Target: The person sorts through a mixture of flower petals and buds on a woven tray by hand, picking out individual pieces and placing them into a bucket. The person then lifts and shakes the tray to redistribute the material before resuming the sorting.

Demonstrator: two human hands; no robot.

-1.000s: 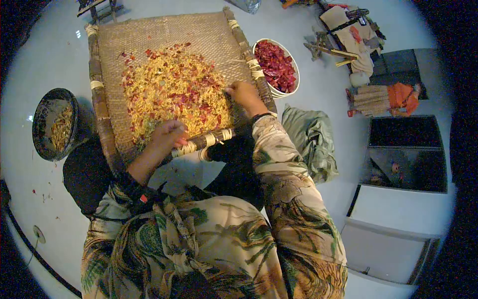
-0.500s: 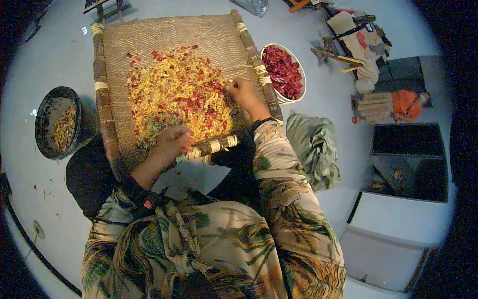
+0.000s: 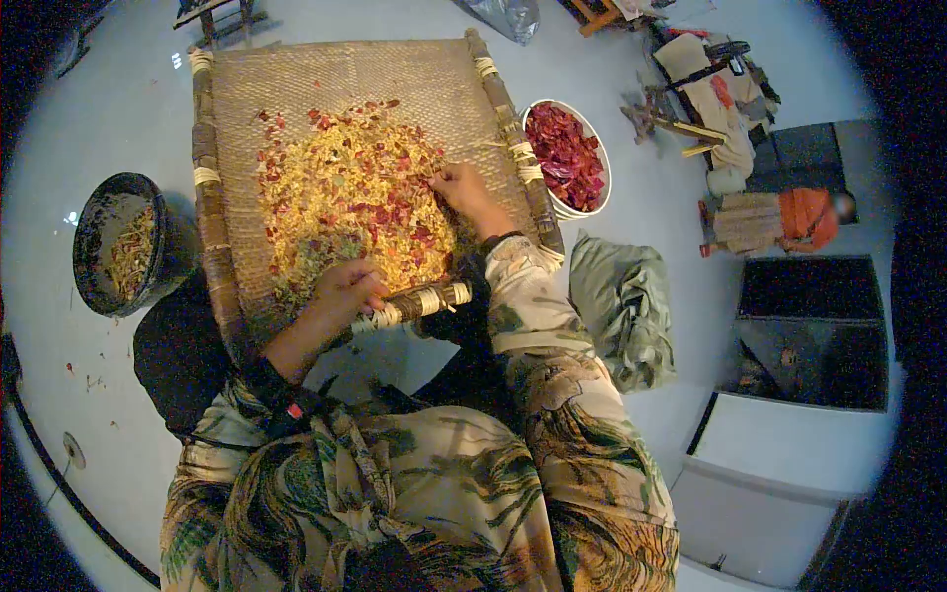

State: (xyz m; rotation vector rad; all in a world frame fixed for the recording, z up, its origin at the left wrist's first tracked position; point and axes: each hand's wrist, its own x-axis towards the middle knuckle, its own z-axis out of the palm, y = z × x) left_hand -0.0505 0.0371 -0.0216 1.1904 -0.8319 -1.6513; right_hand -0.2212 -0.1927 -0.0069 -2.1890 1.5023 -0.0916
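Observation:
A loose heap of small yellow bits mixed with red pieces is spread over a woven tray framed with bark-covered poles. At the heap's right edge, my right hand has its thumb and fingers pinched together; whatever they hold is too small to make out. My left hand hovers over the near edge, fingers curled together beside a patch of greenish bits. What is in it, if anything, is hidden. The near pole, bound with pale strips, lies just right of my left fingers.
A white bucket of dark red dried pieces stands right of the tray. On the left sits a black tub with brownish scraps. A green sack lies at right. Farther off, a person in orange is near dark-fronted cabinets.
My right hand has moved a little left, over the heap's edge. My left hand stays nearly in place, and the whole view has shifted slightly.

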